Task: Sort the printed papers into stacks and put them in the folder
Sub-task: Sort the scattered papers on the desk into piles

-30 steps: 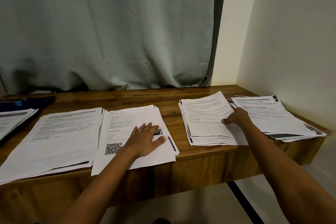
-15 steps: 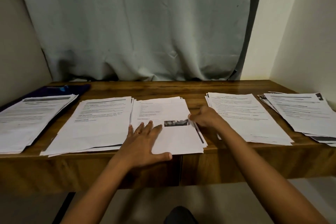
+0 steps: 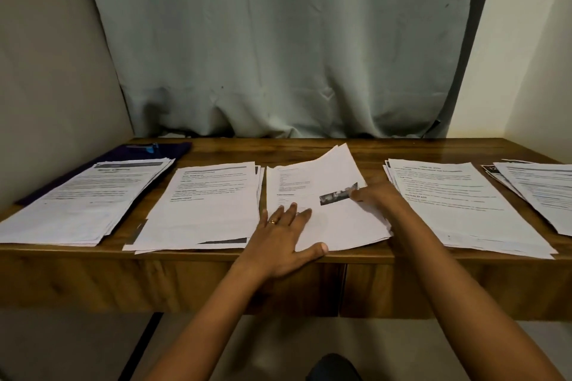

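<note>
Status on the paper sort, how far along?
Done: papers lie in five piles on the desk, from the far-left stack to the far-right stack. In hand: the left hand presses flat on the middle stack; the right hand is at its skewed top sheet. Left: filing, apparently; the dark folder lies beneath the far-left stack.
</note>
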Demonstrator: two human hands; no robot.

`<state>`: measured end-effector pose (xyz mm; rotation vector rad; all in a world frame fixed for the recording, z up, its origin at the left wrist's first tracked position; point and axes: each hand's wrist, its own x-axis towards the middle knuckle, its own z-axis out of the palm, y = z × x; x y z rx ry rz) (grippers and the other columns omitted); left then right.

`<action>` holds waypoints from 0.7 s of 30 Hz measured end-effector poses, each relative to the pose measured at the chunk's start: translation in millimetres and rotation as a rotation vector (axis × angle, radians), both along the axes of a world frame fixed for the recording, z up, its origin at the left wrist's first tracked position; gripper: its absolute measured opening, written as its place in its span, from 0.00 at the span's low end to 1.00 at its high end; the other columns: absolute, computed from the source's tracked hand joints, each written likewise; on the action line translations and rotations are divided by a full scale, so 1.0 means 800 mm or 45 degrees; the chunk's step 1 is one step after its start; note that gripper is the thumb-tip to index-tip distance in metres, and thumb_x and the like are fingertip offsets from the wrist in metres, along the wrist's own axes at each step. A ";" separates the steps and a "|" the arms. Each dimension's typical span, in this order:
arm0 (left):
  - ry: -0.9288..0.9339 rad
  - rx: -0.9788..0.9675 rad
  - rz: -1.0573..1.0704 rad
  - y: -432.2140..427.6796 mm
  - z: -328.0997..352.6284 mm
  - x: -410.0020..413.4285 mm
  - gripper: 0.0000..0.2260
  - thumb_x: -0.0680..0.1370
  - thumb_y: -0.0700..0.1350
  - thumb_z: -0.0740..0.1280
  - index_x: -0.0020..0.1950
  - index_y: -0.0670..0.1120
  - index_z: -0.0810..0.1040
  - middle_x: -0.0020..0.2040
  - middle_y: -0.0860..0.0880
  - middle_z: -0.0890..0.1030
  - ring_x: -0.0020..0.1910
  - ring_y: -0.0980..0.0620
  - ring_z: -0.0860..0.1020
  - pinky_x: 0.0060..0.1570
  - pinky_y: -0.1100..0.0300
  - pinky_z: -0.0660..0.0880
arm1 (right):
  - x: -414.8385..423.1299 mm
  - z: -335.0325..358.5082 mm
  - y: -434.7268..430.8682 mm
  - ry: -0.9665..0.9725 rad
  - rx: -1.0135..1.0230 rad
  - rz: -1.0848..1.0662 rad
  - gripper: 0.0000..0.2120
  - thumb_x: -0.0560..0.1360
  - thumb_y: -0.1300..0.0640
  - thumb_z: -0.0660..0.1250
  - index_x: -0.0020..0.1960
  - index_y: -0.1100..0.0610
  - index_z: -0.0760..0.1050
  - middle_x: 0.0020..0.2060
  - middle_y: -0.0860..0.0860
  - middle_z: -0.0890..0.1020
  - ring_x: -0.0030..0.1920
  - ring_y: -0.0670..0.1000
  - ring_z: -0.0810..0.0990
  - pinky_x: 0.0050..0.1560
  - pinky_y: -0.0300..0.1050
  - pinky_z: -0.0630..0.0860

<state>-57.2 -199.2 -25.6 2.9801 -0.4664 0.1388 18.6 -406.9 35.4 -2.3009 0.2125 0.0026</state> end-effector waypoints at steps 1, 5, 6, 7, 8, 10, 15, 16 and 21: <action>-0.043 -0.026 0.004 0.007 0.004 0.001 0.38 0.73 0.74 0.45 0.78 0.57 0.47 0.80 0.50 0.47 0.78 0.47 0.47 0.73 0.45 0.39 | 0.003 0.002 -0.006 -0.060 -0.019 -0.011 0.08 0.77 0.53 0.67 0.48 0.57 0.72 0.44 0.54 0.77 0.39 0.50 0.74 0.35 0.42 0.70; -0.115 -0.122 0.121 0.053 0.017 -0.001 0.48 0.63 0.80 0.35 0.78 0.57 0.51 0.79 0.50 0.51 0.78 0.48 0.49 0.74 0.45 0.40 | 0.015 0.009 -0.031 -0.105 -0.311 -0.077 0.19 0.76 0.54 0.68 0.61 0.64 0.72 0.56 0.60 0.77 0.50 0.57 0.75 0.45 0.46 0.70; -0.105 -0.155 0.177 0.070 0.018 -0.003 0.51 0.61 0.81 0.34 0.78 0.56 0.51 0.79 0.50 0.50 0.78 0.48 0.48 0.74 0.44 0.40 | 0.019 0.008 -0.034 -0.081 -0.347 -0.084 0.20 0.75 0.54 0.69 0.61 0.64 0.72 0.56 0.60 0.77 0.50 0.57 0.75 0.45 0.46 0.70; -0.101 -0.195 0.240 0.087 0.019 -0.005 0.51 0.61 0.81 0.33 0.78 0.56 0.51 0.79 0.50 0.50 0.78 0.47 0.49 0.74 0.44 0.40 | 0.022 0.006 -0.037 -0.056 -0.394 -0.085 0.20 0.75 0.53 0.69 0.60 0.65 0.72 0.55 0.60 0.78 0.48 0.56 0.75 0.45 0.46 0.70; -0.106 -0.236 0.311 0.104 0.020 -0.007 0.50 0.62 0.80 0.35 0.79 0.56 0.51 0.79 0.49 0.51 0.78 0.47 0.49 0.73 0.43 0.40 | 0.025 0.005 -0.037 -0.029 -0.455 -0.084 0.20 0.75 0.53 0.69 0.60 0.65 0.73 0.53 0.60 0.78 0.46 0.56 0.75 0.45 0.46 0.71; -0.131 -0.315 0.473 0.137 0.020 -0.007 0.44 0.69 0.77 0.41 0.79 0.53 0.52 0.79 0.47 0.53 0.78 0.44 0.51 0.73 0.41 0.42 | 0.028 0.002 -0.033 -0.047 -0.598 -0.131 0.22 0.74 0.51 0.70 0.60 0.64 0.73 0.54 0.59 0.77 0.51 0.58 0.74 0.50 0.49 0.71; -0.043 -0.359 0.868 0.204 0.024 0.007 0.44 0.71 0.73 0.46 0.78 0.45 0.53 0.78 0.40 0.56 0.76 0.38 0.56 0.73 0.39 0.52 | 0.016 0.014 0.053 -0.508 -0.480 0.048 0.19 0.77 0.53 0.66 0.63 0.63 0.72 0.63 0.61 0.74 0.63 0.60 0.71 0.60 0.53 0.69; -0.013 -0.345 0.905 0.211 0.024 0.011 0.45 0.71 0.74 0.46 0.78 0.44 0.54 0.77 0.39 0.56 0.75 0.38 0.56 0.73 0.39 0.53 | 0.008 0.017 0.082 -0.457 -0.315 0.207 0.17 0.78 0.54 0.65 0.62 0.63 0.74 0.60 0.60 0.76 0.60 0.57 0.74 0.58 0.51 0.71; 0.093 -0.378 1.016 0.231 0.018 0.027 0.54 0.63 0.81 0.45 0.74 0.42 0.63 0.73 0.40 0.68 0.70 0.38 0.67 0.67 0.40 0.66 | -0.008 0.004 0.198 -0.037 -0.104 0.586 0.08 0.78 0.52 0.63 0.45 0.56 0.77 0.41 0.51 0.78 0.47 0.52 0.77 0.46 0.45 0.72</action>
